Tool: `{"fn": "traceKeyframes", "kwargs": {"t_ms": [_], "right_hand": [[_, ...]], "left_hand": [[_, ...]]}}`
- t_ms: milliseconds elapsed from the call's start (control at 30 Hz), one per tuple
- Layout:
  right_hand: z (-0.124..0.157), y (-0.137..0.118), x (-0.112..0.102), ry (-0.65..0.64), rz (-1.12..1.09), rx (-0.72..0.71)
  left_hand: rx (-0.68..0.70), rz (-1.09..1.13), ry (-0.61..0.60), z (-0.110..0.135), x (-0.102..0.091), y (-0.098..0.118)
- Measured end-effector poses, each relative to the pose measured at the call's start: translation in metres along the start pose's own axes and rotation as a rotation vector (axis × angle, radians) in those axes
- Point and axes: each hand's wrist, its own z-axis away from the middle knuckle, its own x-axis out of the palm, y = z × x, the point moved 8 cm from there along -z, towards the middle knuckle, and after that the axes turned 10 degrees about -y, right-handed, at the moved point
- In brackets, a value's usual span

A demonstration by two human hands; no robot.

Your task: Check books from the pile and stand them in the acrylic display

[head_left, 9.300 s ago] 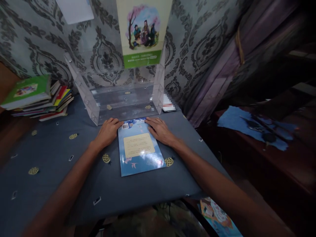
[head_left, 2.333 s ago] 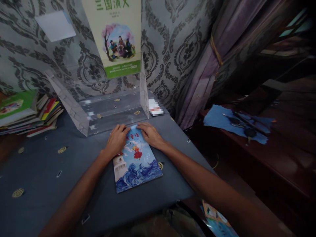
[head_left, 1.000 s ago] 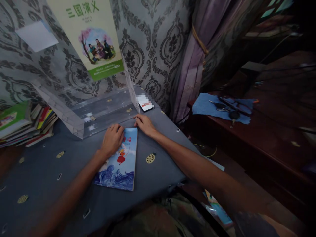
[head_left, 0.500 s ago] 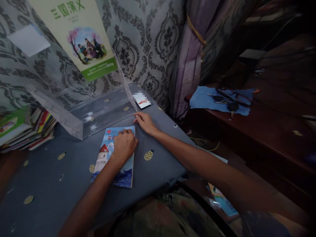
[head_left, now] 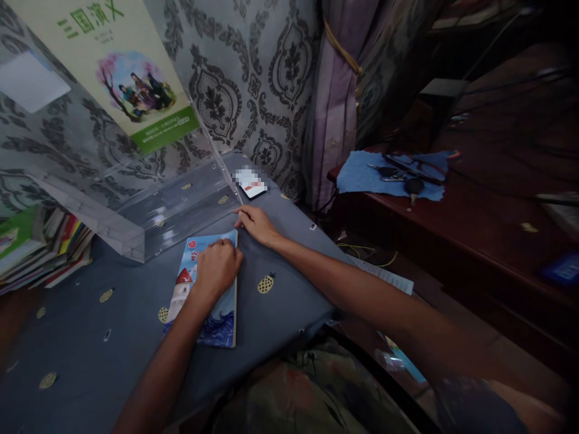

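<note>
A thin blue picture book (head_left: pixel 185 283), with a lighthouse and waves on its cover, lies flat on the grey-blue tablecloth (head_left: pixel 113 325). My left hand (head_left: pixel 218 269) rests on the book's right side with its fingers curled over the right edge. My right hand (head_left: pixel 256 222) lies flat on the cloth just beyond the book's top right corner, fingers together and stretched out. Behind the book stands a clear acrylic display rack (head_left: pixel 149 199) that holds a green-and-cream book (head_left: pixel 122 78) upright.
A stack of books (head_left: pixel 36 247) lies at the far left. A small card or phone (head_left: pixel 251 182) sits by the rack's right side. To the right are a purple curtain (head_left: pixel 335 102) and a dark wooden bench with a blue cloth (head_left: pixel 384 178) and tools on it.
The book was turned from back cover to front cover. My left hand slid from its top edge to its right edge. My view has swung to the right.
</note>
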Motion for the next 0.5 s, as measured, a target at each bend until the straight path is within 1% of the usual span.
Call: {"fn": "traceKeyframes", "kwargs": {"t_ms": [267,500], "right_hand": [[-0.0003,-0.0021,0.0006,-0.002,0.005,-0.002],[0.0021,-0.0042,0.0009,-0.02,0.077,0.028]], "left_hand": [[-0.006,-0.013,0.014,0.001,-0.0003,-0.0009],[0.012,-0.059,-0.008,-0.0014,0.0031,0.0083]]}}
